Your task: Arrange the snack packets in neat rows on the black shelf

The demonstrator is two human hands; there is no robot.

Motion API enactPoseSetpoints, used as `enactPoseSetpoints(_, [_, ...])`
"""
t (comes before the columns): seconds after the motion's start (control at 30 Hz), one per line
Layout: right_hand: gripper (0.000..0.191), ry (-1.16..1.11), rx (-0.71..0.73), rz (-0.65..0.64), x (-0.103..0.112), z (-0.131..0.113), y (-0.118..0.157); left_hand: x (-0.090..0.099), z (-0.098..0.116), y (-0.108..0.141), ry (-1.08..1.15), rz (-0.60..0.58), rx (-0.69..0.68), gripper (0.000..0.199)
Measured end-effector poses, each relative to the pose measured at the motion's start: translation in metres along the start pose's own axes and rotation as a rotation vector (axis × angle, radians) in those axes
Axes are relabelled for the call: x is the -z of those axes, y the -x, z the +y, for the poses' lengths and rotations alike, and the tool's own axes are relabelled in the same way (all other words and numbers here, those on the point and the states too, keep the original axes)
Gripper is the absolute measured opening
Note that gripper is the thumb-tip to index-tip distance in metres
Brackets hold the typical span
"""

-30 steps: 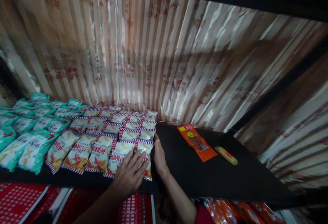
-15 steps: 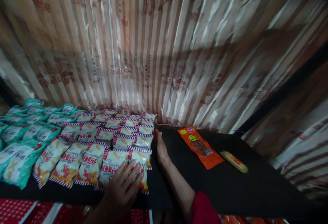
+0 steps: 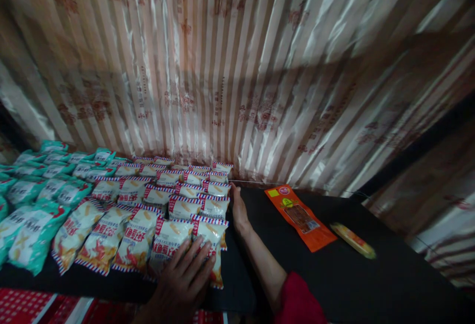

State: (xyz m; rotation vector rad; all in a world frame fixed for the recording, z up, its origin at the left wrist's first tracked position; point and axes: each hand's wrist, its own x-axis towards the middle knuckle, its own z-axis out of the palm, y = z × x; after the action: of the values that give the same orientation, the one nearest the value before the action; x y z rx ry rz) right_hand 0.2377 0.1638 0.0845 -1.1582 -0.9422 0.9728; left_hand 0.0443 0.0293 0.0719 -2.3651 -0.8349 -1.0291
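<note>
Rows of white snack bags with red and blue striped edges point(image 3: 134, 237) stand on the black shelf point(image 3: 311, 284). My left hand point(image 3: 187, 272) lies with spread fingers against the fronts of the two rightmost front bags. Along the right side of the rows, my right hand point(image 3: 240, 211) is held on edge with its fingers stretched out, its palm toward the bags. Neither hand is wrapped round anything. An orange packet point(image 3: 300, 218) lies flat on the shelf to the right of my right hand, and a small yellowish packet point(image 3: 353, 241) lies beyond it.
Teal snack bags point(image 3: 35, 237) fill the shelf's left part. A striped, printed curtain point(image 3: 208, 67) hangs behind the shelf. Red and white checked material point(image 3: 22, 306) shows below the front edge at the lower left. A dark diagonal bar point(image 3: 419, 133) crosses the right side.
The view has shifted slightly, so the shelf's contents appear a little further right and lower. Both hands keep nearly the same places against the bags.
</note>
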Motion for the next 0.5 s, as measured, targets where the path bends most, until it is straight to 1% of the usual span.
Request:
enactPoseSetpoints(0.1, [0.065,-0.106,-0.107,0.051,-0.004,0.002,-0.021,0.000,0.001,0.000,0.010,0.001,0.020,0.035])
enactPoseSetpoints(0.2, [0.063,-0.155,-0.160,0.038,-0.008,0.003,-0.039,0.000,0.000,-0.001,0.028,0.008,0.013,0.034])
enactPoseSetpoints(0.33, [0.059,-0.094,-0.231,0.099,-0.008,0.004,-0.051,-0.001,-0.003,-0.002,0.033,0.030,-0.025,0.032])
enactPoseSetpoints(0.4, [0.059,-0.065,-0.238,0.070,-0.008,0.005,-0.054,-0.002,-0.003,-0.002,0.039,0.045,-0.019,0.032])
enactPoseSetpoints(0.5, [0.060,-0.081,-0.212,-0.024,-0.009,0.006,-0.054,-0.003,-0.003,-0.001,0.037,0.061,-0.001,0.033])
